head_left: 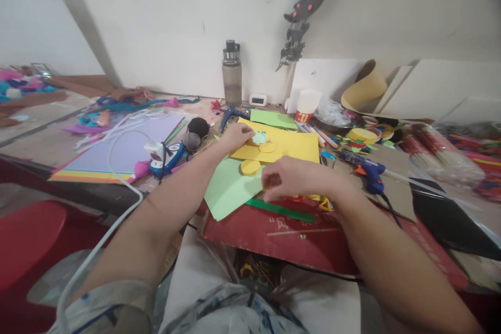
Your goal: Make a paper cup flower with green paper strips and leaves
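- Pale green piece (259,138): small, at your left hand's (236,137) fingertips, frame centre; your grip is unclear.
- Yellow sheet (301,143): flat, behind the piece, right of centre.
- Yellow disc (250,168): round, just left of your right hand (289,176).
- Light green sheet (229,188): angled, below the disc, lower centre.

Yellow sheet (299,146): paper (seemingly matt).

On your red board (242,234) you see a pale opening quotation mark (272,222) before blurred Chinese characters (282,224); you cannot read these, the digits (257,100) on the white digital clock (252,98) or the paper cup's (307,102) yellow mark (300,116).
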`<state>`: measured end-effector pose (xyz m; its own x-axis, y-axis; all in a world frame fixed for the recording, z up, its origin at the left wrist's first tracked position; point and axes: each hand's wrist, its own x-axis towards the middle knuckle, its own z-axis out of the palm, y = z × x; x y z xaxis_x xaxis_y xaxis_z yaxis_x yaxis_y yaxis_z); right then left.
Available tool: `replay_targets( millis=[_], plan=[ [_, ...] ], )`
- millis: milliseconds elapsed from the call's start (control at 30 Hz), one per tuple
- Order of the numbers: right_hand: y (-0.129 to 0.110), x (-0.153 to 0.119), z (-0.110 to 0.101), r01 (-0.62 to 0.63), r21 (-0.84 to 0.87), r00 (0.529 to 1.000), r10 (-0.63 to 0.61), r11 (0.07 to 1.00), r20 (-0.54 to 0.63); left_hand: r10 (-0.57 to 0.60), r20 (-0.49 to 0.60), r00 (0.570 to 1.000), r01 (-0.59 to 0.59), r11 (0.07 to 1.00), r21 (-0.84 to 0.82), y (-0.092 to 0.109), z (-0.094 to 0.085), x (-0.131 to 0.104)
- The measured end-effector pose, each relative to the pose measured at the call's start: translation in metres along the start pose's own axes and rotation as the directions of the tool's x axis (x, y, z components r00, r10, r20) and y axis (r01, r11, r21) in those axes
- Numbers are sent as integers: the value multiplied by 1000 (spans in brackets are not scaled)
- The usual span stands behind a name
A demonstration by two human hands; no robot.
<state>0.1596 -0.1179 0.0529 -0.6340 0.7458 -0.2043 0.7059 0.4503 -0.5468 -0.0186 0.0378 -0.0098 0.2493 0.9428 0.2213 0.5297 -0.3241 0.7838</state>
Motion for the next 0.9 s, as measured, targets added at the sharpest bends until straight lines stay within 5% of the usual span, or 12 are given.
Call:
replay_targets(
  millis=[67,233,900],
  plan=[
    [-11,-10,1,-25,-149,992,42,989,117,-15,10,1000,15,1000,4,-1,0,0],
    [-28,-13,16,-81,-372,993,108,925,51,-24,21,999,23,999,45,-1,0,-1],
    [-27,-12,16,-90,-334,981,141,938,132,-41,16,999,39,993,108,-5,2,1]
  ],
)
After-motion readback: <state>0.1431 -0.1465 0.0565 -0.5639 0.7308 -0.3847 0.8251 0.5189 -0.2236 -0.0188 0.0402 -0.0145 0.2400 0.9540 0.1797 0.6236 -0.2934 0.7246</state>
